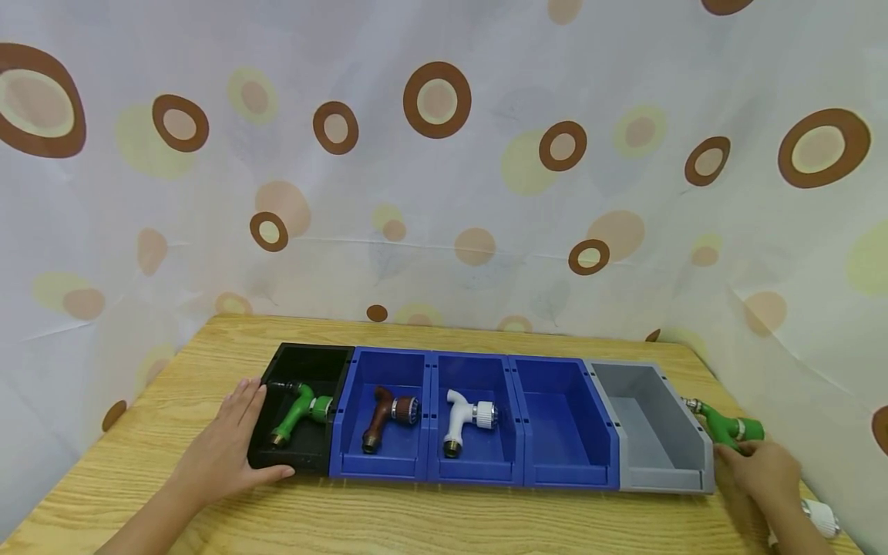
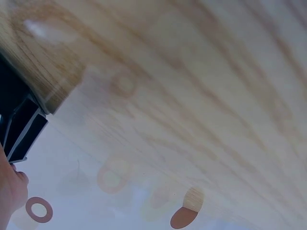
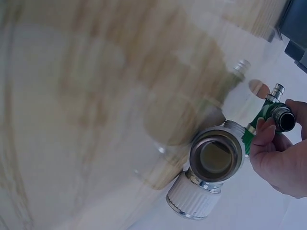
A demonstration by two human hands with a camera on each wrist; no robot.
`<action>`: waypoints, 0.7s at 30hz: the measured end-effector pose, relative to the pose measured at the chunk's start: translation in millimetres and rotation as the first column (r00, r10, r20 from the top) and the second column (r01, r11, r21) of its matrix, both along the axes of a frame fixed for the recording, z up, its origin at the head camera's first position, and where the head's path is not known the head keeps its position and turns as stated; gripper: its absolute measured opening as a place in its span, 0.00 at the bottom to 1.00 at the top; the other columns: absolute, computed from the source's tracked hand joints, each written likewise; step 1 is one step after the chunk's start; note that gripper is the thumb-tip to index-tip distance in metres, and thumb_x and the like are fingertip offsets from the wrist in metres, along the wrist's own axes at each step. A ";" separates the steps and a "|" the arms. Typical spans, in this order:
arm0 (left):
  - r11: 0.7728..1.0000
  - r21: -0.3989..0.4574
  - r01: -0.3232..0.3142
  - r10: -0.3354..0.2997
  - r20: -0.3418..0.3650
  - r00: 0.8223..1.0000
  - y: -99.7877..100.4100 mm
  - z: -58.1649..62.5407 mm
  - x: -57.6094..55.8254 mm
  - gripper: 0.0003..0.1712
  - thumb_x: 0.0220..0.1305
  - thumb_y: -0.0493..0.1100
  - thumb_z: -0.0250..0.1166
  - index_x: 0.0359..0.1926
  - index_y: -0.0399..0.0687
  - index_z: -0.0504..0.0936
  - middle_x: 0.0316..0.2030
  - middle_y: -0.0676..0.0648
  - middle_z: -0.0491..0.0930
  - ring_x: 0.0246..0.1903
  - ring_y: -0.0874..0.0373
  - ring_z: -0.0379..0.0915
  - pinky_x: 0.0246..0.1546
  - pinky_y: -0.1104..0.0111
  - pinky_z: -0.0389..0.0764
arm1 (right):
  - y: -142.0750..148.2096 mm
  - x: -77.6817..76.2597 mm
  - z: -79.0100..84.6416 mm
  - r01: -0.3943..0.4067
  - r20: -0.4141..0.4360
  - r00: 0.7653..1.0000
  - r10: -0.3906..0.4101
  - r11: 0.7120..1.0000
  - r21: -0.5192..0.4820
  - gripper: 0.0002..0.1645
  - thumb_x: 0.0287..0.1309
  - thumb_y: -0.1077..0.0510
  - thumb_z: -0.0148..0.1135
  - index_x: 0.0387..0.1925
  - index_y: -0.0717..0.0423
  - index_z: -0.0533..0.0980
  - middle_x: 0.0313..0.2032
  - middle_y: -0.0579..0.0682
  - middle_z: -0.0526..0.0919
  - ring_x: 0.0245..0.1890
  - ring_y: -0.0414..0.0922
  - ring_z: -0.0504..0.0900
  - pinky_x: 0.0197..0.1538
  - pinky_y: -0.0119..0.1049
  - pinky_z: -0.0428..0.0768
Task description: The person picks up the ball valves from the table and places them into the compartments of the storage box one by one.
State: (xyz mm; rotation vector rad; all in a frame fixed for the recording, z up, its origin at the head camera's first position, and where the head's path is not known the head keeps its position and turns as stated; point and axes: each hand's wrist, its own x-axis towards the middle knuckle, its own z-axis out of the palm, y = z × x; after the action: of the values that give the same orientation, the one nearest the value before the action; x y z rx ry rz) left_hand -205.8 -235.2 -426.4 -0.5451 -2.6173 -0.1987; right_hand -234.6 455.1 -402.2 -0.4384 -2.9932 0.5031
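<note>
At the left end of a row of bins, my left hand (image 1: 222,455) rests against the side of the black bin (image 1: 312,460), fingers straight along its edge and thumb by the front. In that bin lies a green faucet (image 1: 298,412). Beyond the grey bin (image 1: 666,479), my right hand (image 1: 770,474) pinches another green faucet (image 1: 724,424), its metal outlet (image 3: 285,120) facing the right wrist camera. Behind the right forearm, partly hidden, is a white faucet (image 1: 822,518); its ribbed knob (image 3: 194,196) looms close in the right wrist view.
Three blue bins stand between the black and grey ones. A brown faucet (image 1: 380,420) lies in the left blue bin (image 1: 378,466), a white faucet (image 1: 459,420) in the middle one (image 1: 475,472). The right blue bin (image 1: 562,416) shows its bare floor. A patterned curtain (image 1: 444,193) hangs behind the wooden table (image 1: 416,516).
</note>
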 end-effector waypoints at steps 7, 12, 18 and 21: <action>1.000 -0.004 0.002 -0.002 -0.010 1.000 0.1 -1.3 0.2 0.68 0.38 0.71 0.67 0.67 0.28 0.52 0.63 0.26 0.60 0.72 0.61 0.21 0.63 0.84 0.20 | -8.7 2.8 2.8 0.082 -0.069 0.994 -0.086 0.995 -0.059 0.29 0.59 0.51 0.56 0.42 0.79 0.74 0.43 0.77 0.75 0.44 0.74 0.71 0.44 0.56 0.71; 1.000 -0.001 -0.001 0.001 0.000 1.000 -0.5 -2.0 -0.3 0.68 0.38 0.71 0.67 0.68 0.28 0.51 0.63 0.26 0.60 0.72 0.58 0.23 0.63 0.84 0.20 | -12.6 2.5 4.2 0.115 -0.095 0.988 -0.125 0.988 -0.099 0.30 0.59 0.49 0.55 0.43 0.78 0.74 0.44 0.76 0.76 0.45 0.74 0.70 0.46 0.57 0.70; 1.000 -0.001 -0.002 0.002 0.005 1.000 -0.7 -3.3 -0.9 0.68 0.38 0.72 0.67 0.67 0.28 0.53 0.63 0.26 0.60 0.73 0.56 0.26 0.63 0.84 0.20 | -17.6 3.0 9.4 0.127 -0.129 0.981 -0.143 0.984 -0.129 0.30 0.60 0.50 0.55 0.46 0.79 0.72 0.40 0.72 0.80 0.44 0.71 0.72 0.46 0.57 0.70; 1.000 -0.005 -0.008 0.008 0.005 1.000 -1.1 -2.9 -0.8 0.68 0.38 0.72 0.67 0.67 0.27 0.53 0.63 0.26 0.60 0.73 0.56 0.25 0.63 0.84 0.20 | -20.2 3.3 12.1 0.133 -0.147 0.977 -0.154 0.981 -0.142 0.31 0.60 0.50 0.56 0.47 0.80 0.71 0.37 0.71 0.81 0.43 0.70 0.74 0.46 0.56 0.70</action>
State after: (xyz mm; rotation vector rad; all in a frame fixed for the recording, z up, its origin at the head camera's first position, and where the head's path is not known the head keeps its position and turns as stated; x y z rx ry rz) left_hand -206.7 -236.3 -429.4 -0.5360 -2.6248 -0.1907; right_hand -231.3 434.9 -390.2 -0.5913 -2.7627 0.6896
